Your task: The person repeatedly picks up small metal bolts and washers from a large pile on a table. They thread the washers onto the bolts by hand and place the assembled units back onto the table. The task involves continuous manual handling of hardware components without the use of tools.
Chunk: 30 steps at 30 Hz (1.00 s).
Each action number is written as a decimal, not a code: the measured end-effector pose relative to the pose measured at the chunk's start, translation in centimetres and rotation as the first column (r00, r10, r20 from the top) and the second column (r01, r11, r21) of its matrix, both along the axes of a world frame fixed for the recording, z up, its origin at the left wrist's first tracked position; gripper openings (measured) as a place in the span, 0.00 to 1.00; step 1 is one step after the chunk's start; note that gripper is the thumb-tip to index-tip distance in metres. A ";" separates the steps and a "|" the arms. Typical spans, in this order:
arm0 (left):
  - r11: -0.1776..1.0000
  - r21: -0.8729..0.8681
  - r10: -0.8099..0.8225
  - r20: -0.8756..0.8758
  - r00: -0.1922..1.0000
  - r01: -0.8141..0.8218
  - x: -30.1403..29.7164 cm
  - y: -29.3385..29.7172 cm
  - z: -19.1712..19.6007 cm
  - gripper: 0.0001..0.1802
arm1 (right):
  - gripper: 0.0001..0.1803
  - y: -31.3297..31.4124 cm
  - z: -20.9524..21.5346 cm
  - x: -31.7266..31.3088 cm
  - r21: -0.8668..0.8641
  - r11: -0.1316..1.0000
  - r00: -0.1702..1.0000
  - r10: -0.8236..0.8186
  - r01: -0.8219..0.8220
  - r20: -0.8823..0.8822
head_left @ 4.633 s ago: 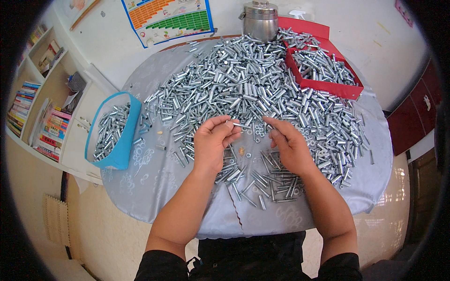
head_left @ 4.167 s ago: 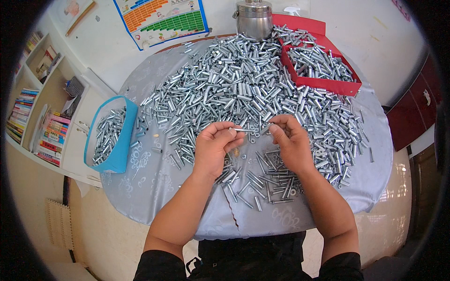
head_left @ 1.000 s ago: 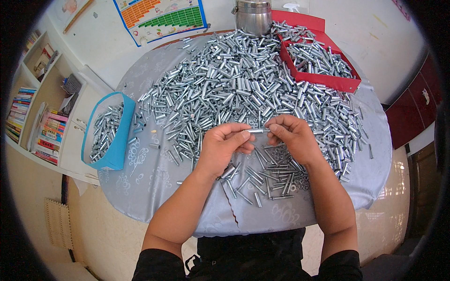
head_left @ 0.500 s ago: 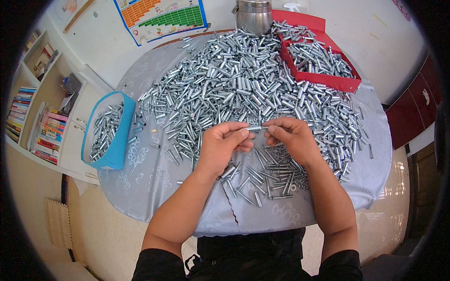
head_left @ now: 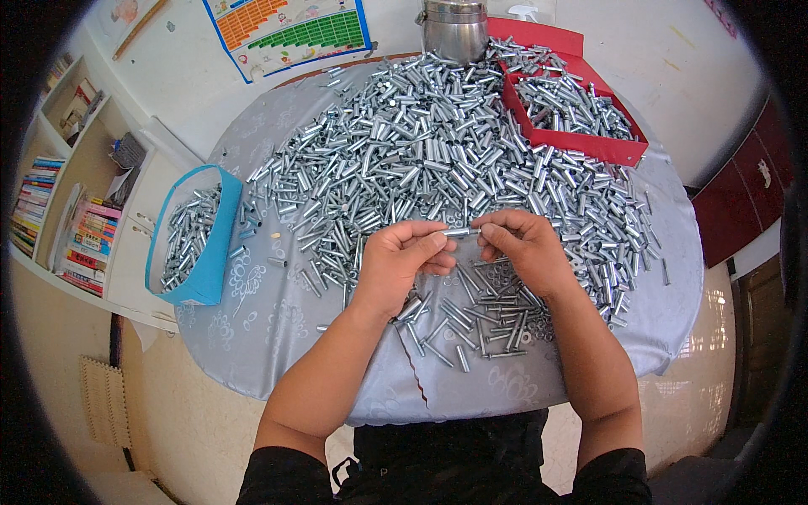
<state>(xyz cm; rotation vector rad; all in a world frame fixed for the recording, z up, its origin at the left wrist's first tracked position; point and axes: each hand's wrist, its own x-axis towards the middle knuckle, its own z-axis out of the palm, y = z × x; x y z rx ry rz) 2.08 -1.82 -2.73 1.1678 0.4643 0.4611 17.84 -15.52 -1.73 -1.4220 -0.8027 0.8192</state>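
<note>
Above the near side of the pile, my left hand [head_left: 402, 255] is closed with thumb and forefinger on a silvery expansion bolt [head_left: 458, 232], held nearly level. At its other end, my right hand [head_left: 528, 252] is closed, thumb and forefinger pinching the tip. Whether a nut or washer sits between those right fingers is hidden. Below and between my forearms lie loose bolts [head_left: 492, 324], with small washers and nuts [head_left: 539, 324] beside them. A large heap of metal sleeves and bolts [head_left: 412, 139] spreads beyond both hands.
A blue bin [head_left: 225, 244] holding metal pieces stands at the table's left. At the back right is a red box [head_left: 581, 147] of bolts, beside a steel pot [head_left: 455, 34]. A patterned grey cloth [head_left: 278, 337] covers the round table. Bookshelves [head_left: 71, 177] stand left.
My right fingers have shifted very slightly at the end of the bolt. My left hand and the pieces on the table look the same.
</note>
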 end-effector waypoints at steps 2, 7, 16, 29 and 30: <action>1.000 -0.004 0.000 -0.005 1.000 0.000 -0.1 0.1 0.0 0.11 | 0.10 0.1 0.0 -0.1 0.000 1.000 1.000 0.006 -0.006 -0.015; 1.000 -0.019 -0.007 -0.001 1.000 0.007 -0.1 0.1 0.0 0.12 | 0.10 0.0 0.2 -0.1 0.000 1.000 0.999 0.001 -0.001 -0.036; 1.000 -0.012 -0.003 -0.017 1.000 0.003 0.0 0.0 0.0 0.12 | 0.11 -0.1 0.2 -0.3 0.040 0.999 1.000 0.004 -0.003 -0.026; 0.995 -0.017 0.097 0.012 0.995 -0.096 0.0 0.2 0.2 0.12 | 0.10 -0.4 -0.7 -0.3 -0.096 0.995 0.590 0.073 0.009 0.804; 0.995 -0.021 0.096 0.009 0.995 -0.096 -0.1 0.1 0.3 0.12 | 0.10 -0.3 -1.0 -0.4 -0.100 0.995 0.499 0.089 -0.005 0.862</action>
